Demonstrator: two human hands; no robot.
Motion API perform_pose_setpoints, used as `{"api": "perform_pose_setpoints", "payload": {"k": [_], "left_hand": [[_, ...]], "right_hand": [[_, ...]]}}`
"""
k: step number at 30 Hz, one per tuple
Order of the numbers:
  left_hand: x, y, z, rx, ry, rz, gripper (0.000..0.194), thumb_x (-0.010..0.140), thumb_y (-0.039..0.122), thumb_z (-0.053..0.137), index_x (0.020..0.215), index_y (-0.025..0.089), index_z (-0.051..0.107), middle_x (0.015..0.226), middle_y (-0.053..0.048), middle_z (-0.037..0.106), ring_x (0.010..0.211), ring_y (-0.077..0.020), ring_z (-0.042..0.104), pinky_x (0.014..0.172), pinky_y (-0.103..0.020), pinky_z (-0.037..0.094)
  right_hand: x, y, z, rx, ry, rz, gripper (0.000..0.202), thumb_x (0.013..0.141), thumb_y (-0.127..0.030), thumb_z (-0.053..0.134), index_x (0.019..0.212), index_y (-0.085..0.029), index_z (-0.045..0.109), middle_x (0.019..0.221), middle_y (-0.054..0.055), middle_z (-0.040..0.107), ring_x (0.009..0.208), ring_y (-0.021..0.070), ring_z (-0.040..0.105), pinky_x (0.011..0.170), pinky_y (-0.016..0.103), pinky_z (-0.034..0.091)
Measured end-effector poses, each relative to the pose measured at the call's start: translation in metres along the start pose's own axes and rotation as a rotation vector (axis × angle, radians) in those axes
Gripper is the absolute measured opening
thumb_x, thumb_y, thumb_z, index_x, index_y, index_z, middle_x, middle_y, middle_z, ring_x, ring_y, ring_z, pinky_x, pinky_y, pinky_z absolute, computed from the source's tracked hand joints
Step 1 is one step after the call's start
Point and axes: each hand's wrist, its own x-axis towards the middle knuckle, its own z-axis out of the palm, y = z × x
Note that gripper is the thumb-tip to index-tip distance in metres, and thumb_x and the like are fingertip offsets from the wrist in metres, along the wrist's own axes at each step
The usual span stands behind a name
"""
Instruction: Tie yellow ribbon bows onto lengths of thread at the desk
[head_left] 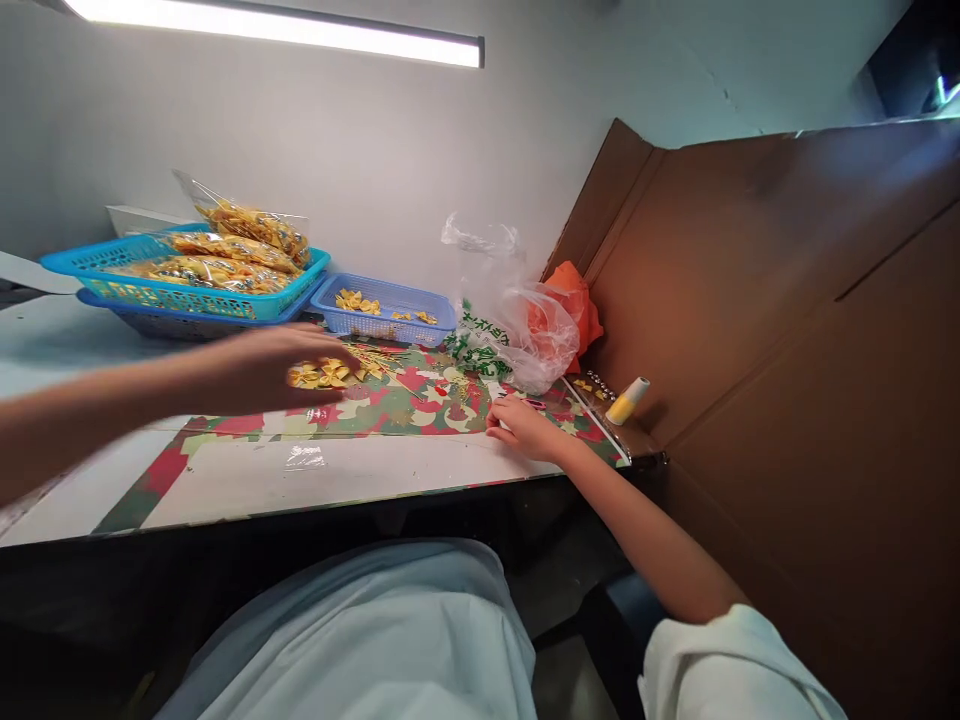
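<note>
My left hand (296,370) reaches in over the table with its fingers stretched out and apart, holding nothing that I can see. Just past its fingers lies a pile of small yellow ribbon bows (330,374). Beside the pile, thin gold sticks or wires (394,368) spread to the right. My right hand (525,428) is low over the table near its front edge, with the fingers curled together. Something small and pale shows at those fingertips, too small to name. Tiny gold bits (461,395) are scattered just beyond this hand.
A turquoise basket (90,262) holds bagged yellow bows. A blue basket (345,318) with loose bows stands beside it. Clear plastic bags (491,270) and an orange bag (577,300) sit behind. A yellow, white-capped bottle (627,402) stands near the cardboard wall (787,280).
</note>
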Motion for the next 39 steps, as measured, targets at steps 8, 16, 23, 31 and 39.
{"api": "perform_pose_setpoints", "payload": {"k": [8,16,23,31,39], "left_hand": [[0.098,0.072,0.128,-0.465,-0.396,0.033,0.033,0.071,0.045,0.074,0.087,0.015,0.077,0.08,-0.004,0.073,0.069,-0.014,0.058,0.061,-0.022,0.037],[0.084,0.056,0.146,-0.641,-0.332,0.015,0.054,0.082,0.065,0.058,0.076,0.013,0.074,0.068,-0.005,0.07,0.062,-0.0136,0.056,0.057,-0.022,0.038],[0.08,0.06,0.149,-0.687,-0.288,0.032,0.045,0.083,0.057,0.062,0.07,0.015,0.072,0.066,-0.004,0.068,0.063,-0.0149,0.057,0.061,-0.024,0.041],[0.079,0.057,0.151,-0.705,-0.276,0.037,0.046,0.081,0.057,0.061,0.068,0.014,0.069,0.065,-0.003,0.064,0.062,-0.0133,0.053,0.059,-0.023,0.037],[0.08,0.056,0.151,-0.769,-0.283,-0.019,0.052,0.08,0.064,0.061,0.067,0.013,0.064,0.062,-0.002,0.059,0.057,-0.0111,0.046,0.054,-0.023,0.032]], "right_hand": [[-0.001,0.011,-0.003,0.061,0.06,-0.042,0.014,0.095,-0.016,0.06,0.082,-0.017,0.053,0.092,0.005,0.06,0.095,0.0199,0.05,0.087,0.033,0.037],[0.001,0.017,0.001,0.147,0.116,-0.047,0.011,0.092,-0.014,0.062,0.082,-0.016,0.058,0.089,0.004,0.062,0.094,0.0187,0.051,0.088,0.032,0.04],[-0.006,0.024,-0.007,0.333,0.383,0.025,0.011,0.092,-0.024,0.064,0.098,-0.018,0.071,0.103,0.006,0.065,0.105,0.0196,0.057,0.093,0.034,0.044],[0.009,0.014,0.019,0.307,0.157,-0.099,0.004,0.083,-0.021,0.078,0.08,-0.019,0.076,0.097,0.004,0.067,0.099,0.0177,0.058,0.094,0.033,0.04],[0.006,0.016,0.033,0.43,0.357,-0.011,0.012,0.087,-0.017,0.071,0.076,-0.019,0.075,0.089,0.003,0.066,0.094,0.0162,0.058,0.092,0.031,0.041]]}}
